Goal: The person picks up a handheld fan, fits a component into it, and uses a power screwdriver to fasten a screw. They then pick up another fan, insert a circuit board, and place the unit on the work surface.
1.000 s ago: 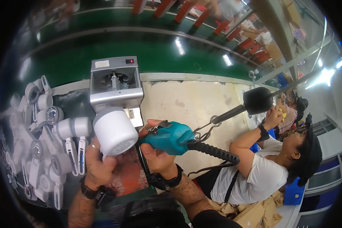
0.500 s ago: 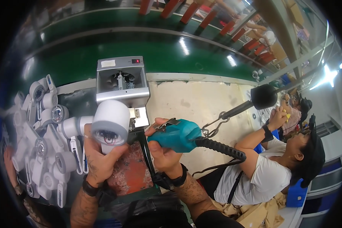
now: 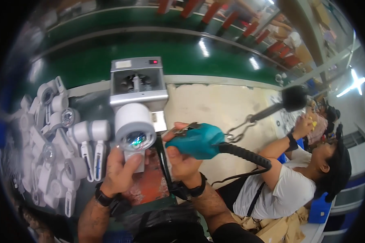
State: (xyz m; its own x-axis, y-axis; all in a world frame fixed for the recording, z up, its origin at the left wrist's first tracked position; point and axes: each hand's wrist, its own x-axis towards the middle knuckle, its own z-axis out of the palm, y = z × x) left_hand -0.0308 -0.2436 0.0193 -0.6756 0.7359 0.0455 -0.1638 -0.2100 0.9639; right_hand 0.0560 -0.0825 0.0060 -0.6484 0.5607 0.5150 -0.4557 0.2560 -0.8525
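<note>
Here's the left hand (image 3: 119,172), wrapped around the short handle of a white round-headed device (image 3: 130,117), its drum-shaped head up beyond the fingers. Over on the right hand (image 3: 184,164), the fingers are closed around a teal power driver (image 3: 202,141). So both hands are occupied, close together but not touching.

Now the key line: the device sits just left of the driver. Its handle points down towards the wearer, and its open end tips to face the wearer too, bright coloured glints showing inside. The driver lies nearly crosswise, cable end off to the right, nose end towards the device with a gap between. The left hand has the device; the right is only just beside it.

What's hard to read? The driver's bit can't be made out, the handle is partly covered by the left thumb, and the parts inside that open head blur together. Far left, the heap of white devices (image 3: 80,131) smears towards the dark rim, its edge lost.
</note>
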